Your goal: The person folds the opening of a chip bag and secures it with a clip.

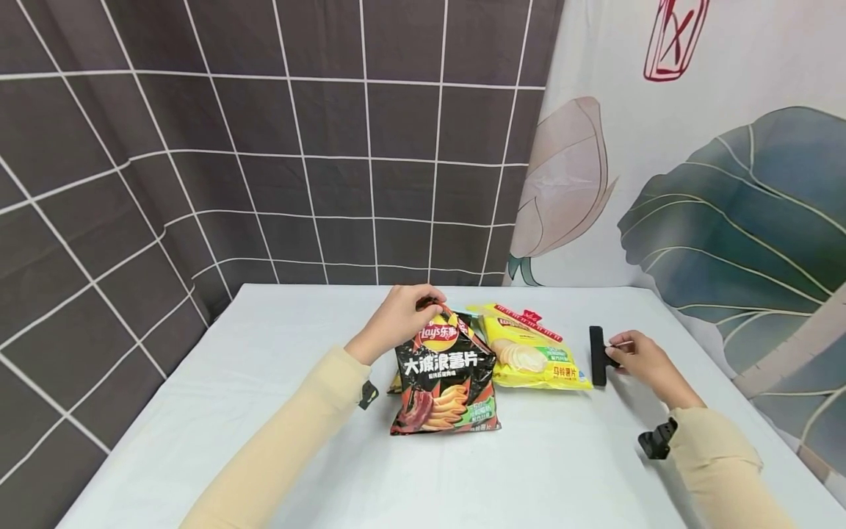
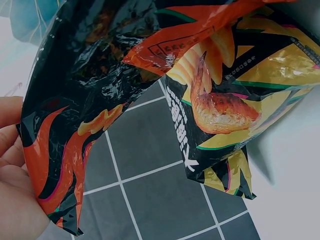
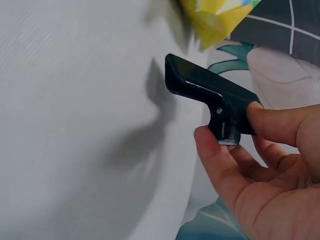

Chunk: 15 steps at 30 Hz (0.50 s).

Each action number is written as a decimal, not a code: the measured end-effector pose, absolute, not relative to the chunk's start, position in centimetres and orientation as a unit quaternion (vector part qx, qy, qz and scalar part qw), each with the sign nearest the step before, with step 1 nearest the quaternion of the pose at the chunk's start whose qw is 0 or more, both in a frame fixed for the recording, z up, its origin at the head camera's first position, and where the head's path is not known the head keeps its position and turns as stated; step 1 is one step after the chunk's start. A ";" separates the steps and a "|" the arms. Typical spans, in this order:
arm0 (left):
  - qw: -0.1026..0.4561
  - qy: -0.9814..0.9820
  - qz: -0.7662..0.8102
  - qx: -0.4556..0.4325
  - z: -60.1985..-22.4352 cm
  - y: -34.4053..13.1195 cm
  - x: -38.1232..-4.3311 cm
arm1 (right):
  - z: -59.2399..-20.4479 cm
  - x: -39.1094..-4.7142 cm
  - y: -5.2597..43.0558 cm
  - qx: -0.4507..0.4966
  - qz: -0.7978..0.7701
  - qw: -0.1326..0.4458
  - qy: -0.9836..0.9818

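My left hand (image 1: 399, 322) pinches the top edge of a black Lay's chip bag (image 1: 444, 382), which hangs upright with its printed front toward me. In the left wrist view, the fingers wrap the edge of this glossy black-and-orange bag (image 2: 100, 65). Behind it shows a black-and-yellow chip bag (image 2: 225, 112) with a chicken wing printed on it; from the head most of that one is hidden. At the right, my right hand (image 1: 646, 365) holds a black bag clip (image 1: 598, 356) by its short handle, thumb and fingers on either side. The clip's long bar (image 3: 210, 80) points away from the palm.
A yellow Lay's bag (image 1: 529, 353) lies just right of the black one, a red strip (image 1: 529, 323) along its top edge. All this is on a white-covered table (image 1: 529, 470). A dark grid curtain (image 1: 330, 125) and a flower-printed cloth (image 1: 568, 176) hang behind.
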State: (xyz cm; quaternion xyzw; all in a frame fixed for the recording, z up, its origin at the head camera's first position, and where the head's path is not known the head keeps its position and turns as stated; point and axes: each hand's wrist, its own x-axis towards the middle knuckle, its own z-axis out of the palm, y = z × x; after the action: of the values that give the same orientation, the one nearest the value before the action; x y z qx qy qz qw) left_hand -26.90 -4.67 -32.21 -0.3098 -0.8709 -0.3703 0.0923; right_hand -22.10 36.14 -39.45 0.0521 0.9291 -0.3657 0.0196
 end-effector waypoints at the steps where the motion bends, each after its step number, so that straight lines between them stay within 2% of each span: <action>1: 0.093 -0.871 -0.370 -0.310 -32.2 -4.7 -26.9 | -39.2 -22.1 36.0 0.047 -0.366 0.014 0.929; 15: 0.100 -0.870 -0.367 -0.313 -32.2 -4.7 -26.8 | -35.7 -22.3 32.2 0.016 -0.337 -0.009 0.941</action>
State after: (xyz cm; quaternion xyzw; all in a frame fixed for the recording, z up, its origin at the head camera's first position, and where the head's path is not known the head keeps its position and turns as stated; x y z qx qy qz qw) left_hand -26.82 -4.68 -32.20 -0.3133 -0.8700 -0.3674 0.1001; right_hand -22.26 32.20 -35.74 0.0158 0.9414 -0.3368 -0.0093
